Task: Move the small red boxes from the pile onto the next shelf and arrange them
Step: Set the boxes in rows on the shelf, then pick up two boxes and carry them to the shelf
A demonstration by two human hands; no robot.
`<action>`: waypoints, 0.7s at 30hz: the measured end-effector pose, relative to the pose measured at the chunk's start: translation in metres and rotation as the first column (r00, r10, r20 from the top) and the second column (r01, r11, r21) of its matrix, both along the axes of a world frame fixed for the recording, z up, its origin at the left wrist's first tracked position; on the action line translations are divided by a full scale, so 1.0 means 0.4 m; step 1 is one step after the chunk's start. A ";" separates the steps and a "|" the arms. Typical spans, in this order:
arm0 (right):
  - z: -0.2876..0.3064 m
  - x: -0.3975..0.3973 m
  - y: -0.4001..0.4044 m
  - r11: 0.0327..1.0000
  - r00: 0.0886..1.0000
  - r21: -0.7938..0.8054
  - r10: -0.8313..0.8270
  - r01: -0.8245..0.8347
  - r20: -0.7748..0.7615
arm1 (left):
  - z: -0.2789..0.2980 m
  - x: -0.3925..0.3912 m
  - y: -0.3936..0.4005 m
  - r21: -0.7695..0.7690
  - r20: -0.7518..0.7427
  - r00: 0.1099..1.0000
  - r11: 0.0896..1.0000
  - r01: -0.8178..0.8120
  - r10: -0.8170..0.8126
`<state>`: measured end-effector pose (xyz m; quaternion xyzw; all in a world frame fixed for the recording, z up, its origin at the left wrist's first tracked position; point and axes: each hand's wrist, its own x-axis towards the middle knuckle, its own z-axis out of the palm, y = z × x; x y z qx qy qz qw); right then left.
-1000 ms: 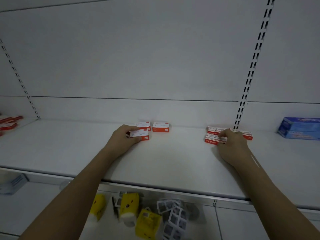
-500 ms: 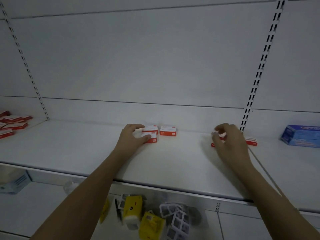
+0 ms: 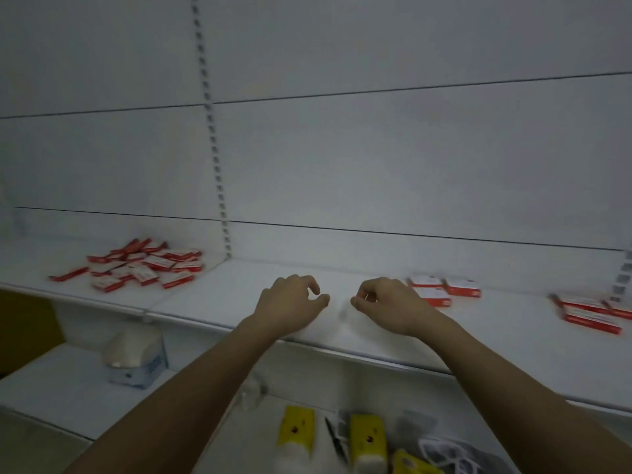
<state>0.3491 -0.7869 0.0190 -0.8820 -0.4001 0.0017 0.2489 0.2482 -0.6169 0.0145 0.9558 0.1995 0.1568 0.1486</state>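
A loose pile of small red and white boxes (image 3: 143, 265) lies on the left shelf section. On the white shelf (image 3: 376, 336) to its right, three small red boxes (image 3: 444, 290) sit close together, and another group (image 3: 591, 314) lies at the far right. My left hand (image 3: 290, 304) and my right hand (image 3: 386, 304) hover side by side over the bare middle of the shelf, fingers curled and apart, holding nothing. My right hand is just left of the three boxes and covers part of one.
A slotted upright (image 3: 215, 148) divides the two shelf sections. On the lower shelf lie a pale packet (image 3: 136, 357) at left, yellow packs (image 3: 331, 436) and clear-windowed packs (image 3: 451, 453) below my arms. A dark brown surface (image 3: 24, 330) shows at far left.
Both hands have let go of the placed boxes and moved left, away from them. The view has swung left, bringing the pile into sight.
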 end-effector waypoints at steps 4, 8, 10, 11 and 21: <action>0.032 -0.119 0.206 0.996 0.997 -0.044 0.075 -0.076 -0.026 | 0.005 -0.179 0.183 -0.030 -0.016 0.996 0.995 -0.091 0.090; 0.060 -0.218 0.384 0.986 0.987 -0.053 0.153 -0.156 -0.051 | -0.003 -0.335 0.330 -0.058 -0.018 0.984 0.983 -0.176 0.175; 0.066 -0.262 0.463 0.979 0.980 -0.065 0.188 -0.192 -0.058 | -0.004 -0.400 0.397 -0.079 0.002 0.976 0.973 -0.216 0.217; 0.066 -0.280 0.501 0.976 0.977 -0.065 0.203 -0.207 -0.058 | -0.004 -0.428 0.429 -0.085 0.015 0.971 0.968 -0.237 0.239; 0.032 -0.368 0.847 0.968 0.955 0.060 0.248 -0.242 -0.161 | -0.056 -0.540 0.676 -0.137 0.062 0.918 0.915 -0.380 0.391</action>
